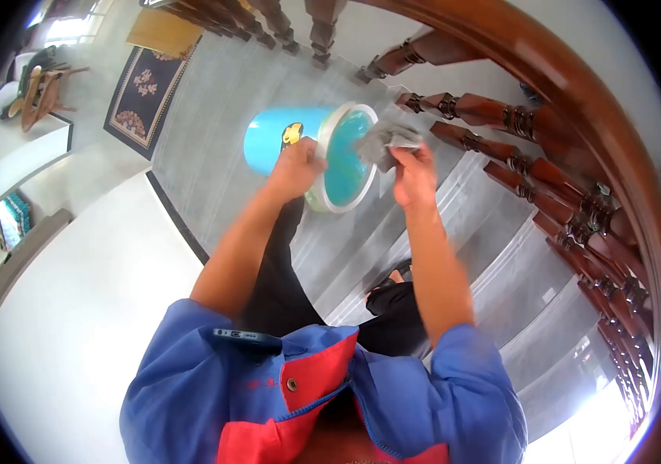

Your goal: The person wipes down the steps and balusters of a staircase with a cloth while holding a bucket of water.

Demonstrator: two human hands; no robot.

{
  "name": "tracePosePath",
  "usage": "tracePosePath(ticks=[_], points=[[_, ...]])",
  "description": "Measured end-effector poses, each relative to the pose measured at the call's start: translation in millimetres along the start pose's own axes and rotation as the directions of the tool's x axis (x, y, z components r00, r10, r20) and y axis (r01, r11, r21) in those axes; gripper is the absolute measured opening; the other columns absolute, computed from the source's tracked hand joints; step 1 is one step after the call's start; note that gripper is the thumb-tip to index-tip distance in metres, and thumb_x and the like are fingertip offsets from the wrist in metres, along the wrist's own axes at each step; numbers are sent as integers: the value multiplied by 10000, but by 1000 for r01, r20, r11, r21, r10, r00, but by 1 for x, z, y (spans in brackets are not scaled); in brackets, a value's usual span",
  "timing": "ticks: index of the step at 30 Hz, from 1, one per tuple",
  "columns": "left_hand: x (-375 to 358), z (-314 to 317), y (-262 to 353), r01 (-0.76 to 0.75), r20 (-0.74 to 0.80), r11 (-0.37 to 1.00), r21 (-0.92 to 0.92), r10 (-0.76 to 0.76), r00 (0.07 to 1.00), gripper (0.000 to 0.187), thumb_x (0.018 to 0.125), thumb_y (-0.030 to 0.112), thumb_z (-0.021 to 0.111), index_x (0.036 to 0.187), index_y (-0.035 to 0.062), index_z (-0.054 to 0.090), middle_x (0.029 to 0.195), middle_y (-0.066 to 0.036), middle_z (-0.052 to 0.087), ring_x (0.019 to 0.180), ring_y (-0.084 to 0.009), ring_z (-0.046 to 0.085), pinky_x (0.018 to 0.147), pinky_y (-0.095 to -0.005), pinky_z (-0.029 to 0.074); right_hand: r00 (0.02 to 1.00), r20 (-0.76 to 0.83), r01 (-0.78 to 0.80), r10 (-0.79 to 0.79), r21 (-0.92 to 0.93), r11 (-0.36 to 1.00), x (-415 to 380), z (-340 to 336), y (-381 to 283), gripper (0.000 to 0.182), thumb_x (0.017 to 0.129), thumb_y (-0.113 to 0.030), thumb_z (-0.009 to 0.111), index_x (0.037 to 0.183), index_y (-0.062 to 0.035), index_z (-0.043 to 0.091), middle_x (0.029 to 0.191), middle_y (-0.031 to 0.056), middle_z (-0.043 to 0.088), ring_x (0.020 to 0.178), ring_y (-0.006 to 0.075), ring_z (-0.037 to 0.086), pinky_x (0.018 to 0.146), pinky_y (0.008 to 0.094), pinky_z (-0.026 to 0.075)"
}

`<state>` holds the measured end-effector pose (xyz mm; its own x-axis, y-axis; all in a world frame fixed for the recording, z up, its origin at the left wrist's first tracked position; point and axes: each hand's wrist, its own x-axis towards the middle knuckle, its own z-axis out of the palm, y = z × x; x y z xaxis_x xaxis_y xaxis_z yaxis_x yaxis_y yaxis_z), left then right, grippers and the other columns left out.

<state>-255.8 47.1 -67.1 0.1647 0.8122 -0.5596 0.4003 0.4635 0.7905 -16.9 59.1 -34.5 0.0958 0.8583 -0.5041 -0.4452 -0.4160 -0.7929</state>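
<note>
A blue plastic bin with a white rim and a yellow figure on a black patch is tilted, its opening turned right. My left hand is closed on the near side of that rim. Over the other side of the opening, my right hand pinches a crumpled grey cloth, blurred by motion. The inside of the bin shows turquoise, and I cannot make out anything lying in it.
Grey stone steps descend on the right beside dark wooden balusters and a curved handrail. A white wall stands left. A patterned rug and a wooden chair are farther off.
</note>
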Motion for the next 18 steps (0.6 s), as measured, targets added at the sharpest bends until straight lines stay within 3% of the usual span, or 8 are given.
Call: tracePosePath(ticks=[1,3,4,7,9,11,15,18], points=[[1,-9,-1,-3,1,1000,0,3,1000,225,887,99,717,1064,-6,628,814,-59,616,742,-158,614,641,-321,506,1000,-1,3,-3,0,1000,6,2,21,298,885,-27,650,1182,-30,675,1068,71,714,964,200,655,858,337,518],[-2,-25,-2,-112,-85,984,140,125,989,210,858,109,734,1003,-2,631,759,-53,589,712,-156,608,616,-318,495,973,-104,33,-206,-820,571,19,-5,80,260,847,-60,679,1103,-28,712,957,71,729,854,186,666,780,330,530],[-9,-33,-5,-33,-51,993,111,39,998,211,835,140,720,948,-3,615,776,-113,610,742,-221,626,662,-366,494,957,-290,-230,16,-722,652,-3,33,66,233,824,-88,700,1042,-11,726,905,77,730,774,177,664,720,330,535],[-2,-65,-13,10,-96,1000,0,-10,995,222,799,167,704,893,-5,599,760,-158,619,745,-278,638,670,-393,485,958,-252,-67,-137,-661,747,1,56,63,208,833,-74,703,1019,13,732,922,76,732,744,182,663,711,332,533],[-4,-87,-12,85,-57,996,-4,-85,995,234,796,163,703,905,-21,607,776,-147,634,754,-261,640,671,-396,486,942,-317,-237,106,-410,881,-3,84,26,252,857,-39,684,1099,24,709,951,75,737,656,150,649,612,293,511],[-8,-101,1,87,-69,988,-129,-96,993,252,791,160,695,921,-40,616,784,-135,635,748,-240,623,674,-392,484,959,-269,-211,84,-491,845,2,96,9,268,846,-96,700,1098,-4,707,820,35,675,616,102,592,528,283,493],[-14,-124,-4,111,-88,983,-144,-125,988,246,780,132,677,940,-46,619,773,-102,609,714,-213,576,664,-368,468,967,-215,-215,138,-391,895,18,101,27,282,860,-97,668,1116,17,695,930,102,735,719,184,676,642,322,533],[-21,-141,-10,108,-64,984,-139,-117,991,218,797,87,665,971,-38,627,800,-46,603,716,-138,585,604,-314,476,987,-158,-148,4,-914,377,8,124,54,332,805,-194,688,1090,-23,682,954,192,721,867,366,691,831,421,541]])
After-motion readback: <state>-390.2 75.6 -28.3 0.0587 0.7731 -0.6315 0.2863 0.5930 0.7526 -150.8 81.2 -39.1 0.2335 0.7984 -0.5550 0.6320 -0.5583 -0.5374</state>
